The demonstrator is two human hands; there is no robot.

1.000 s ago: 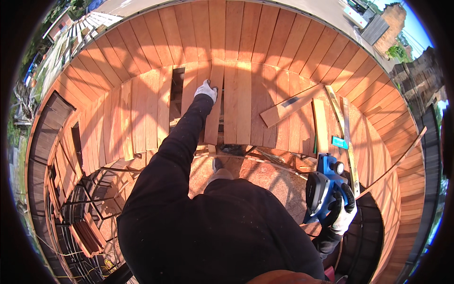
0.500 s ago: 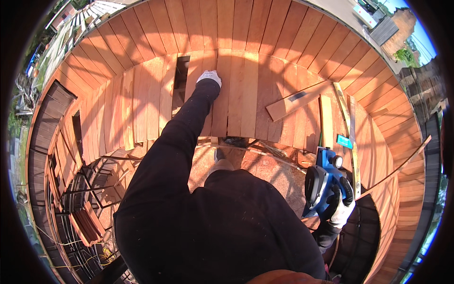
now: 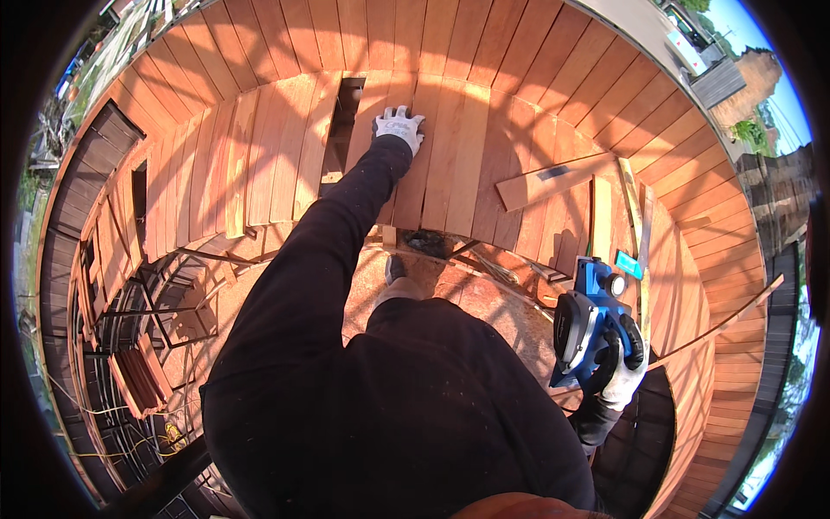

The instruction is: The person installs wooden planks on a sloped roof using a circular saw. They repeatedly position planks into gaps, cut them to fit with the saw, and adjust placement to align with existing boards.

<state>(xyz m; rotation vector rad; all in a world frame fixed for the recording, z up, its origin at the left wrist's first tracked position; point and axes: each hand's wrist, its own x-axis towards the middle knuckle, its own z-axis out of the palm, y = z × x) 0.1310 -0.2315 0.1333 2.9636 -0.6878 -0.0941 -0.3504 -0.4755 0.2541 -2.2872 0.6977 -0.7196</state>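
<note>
My left hand (image 3: 399,130), in a white glove, lies palm down with spread fingers on a reddish wooden slat (image 3: 399,190) of the curved bench seat, just right of a narrow dark gap (image 3: 344,117) between slats. My right hand (image 3: 624,374), also gloved, grips the handle of a blue and black electric planer (image 3: 588,311) at my right side. A loose board (image 3: 545,177) lies slantwise on the seat, with a long pale strip (image 3: 601,212) and a cyan rectangular item (image 3: 628,265) near the planer.
A tall curved slatted backrest (image 3: 458,39) wraps round the seat. At lower left are a bare metal frame (image 3: 177,303), stacked boards (image 3: 138,381) and a yellow cord (image 3: 173,432). Below is a speckled floor (image 3: 467,303); a thin strip (image 3: 726,320) leans at the right.
The slat under my left hand now lies closer against its right neighbour, narrowing that gap. My left fingers have spread out flatter. The whole view has shifted, the bench appearing higher.
</note>
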